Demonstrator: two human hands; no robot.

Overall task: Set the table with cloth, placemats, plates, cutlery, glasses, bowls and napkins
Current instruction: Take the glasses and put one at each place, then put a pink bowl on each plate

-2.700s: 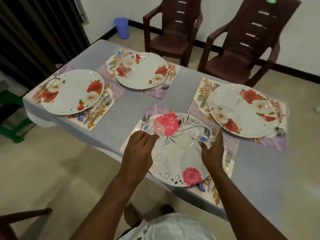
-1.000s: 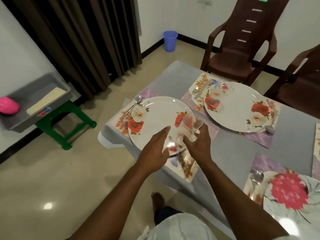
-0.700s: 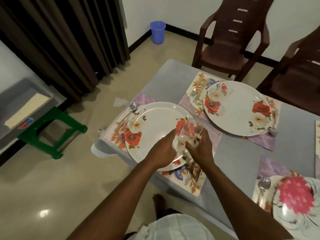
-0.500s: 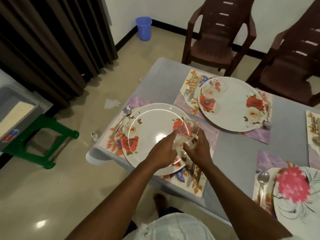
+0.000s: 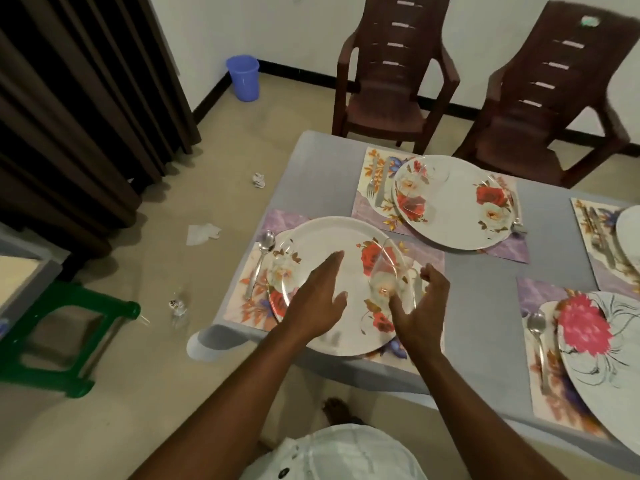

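Observation:
A clear drinking glass (image 5: 389,271) stands on the right side of a white rose-patterned plate (image 5: 322,244), which lies on a floral placemat (image 5: 249,289) over the grey tablecloth (image 5: 481,271). My right hand (image 5: 420,311) is just right of the glass, fingers spread, its fingertips by the glass's base. Spread flat above the plate's middle, my left hand (image 5: 317,301) holds nothing. A spoon (image 5: 261,258) lies left of this plate. Another rose plate (image 5: 457,202) sits further back with a glass (image 5: 414,190) on it and a fork (image 5: 372,183) beside it.
A pink-flower plate (image 5: 595,344) with a spoon (image 5: 536,336) sits at the right. Two brown plastic chairs (image 5: 388,81) stand behind the table. On the floor are a green stool (image 5: 65,341), a blue bin (image 5: 243,77), paper scraps (image 5: 202,233); dark curtains (image 5: 79,98) hang at the left.
Both hands carried the glass from the pink-flower plate to the rose plate on the left. They have now opened and drawn back from it, leaving the glass standing on the plate.

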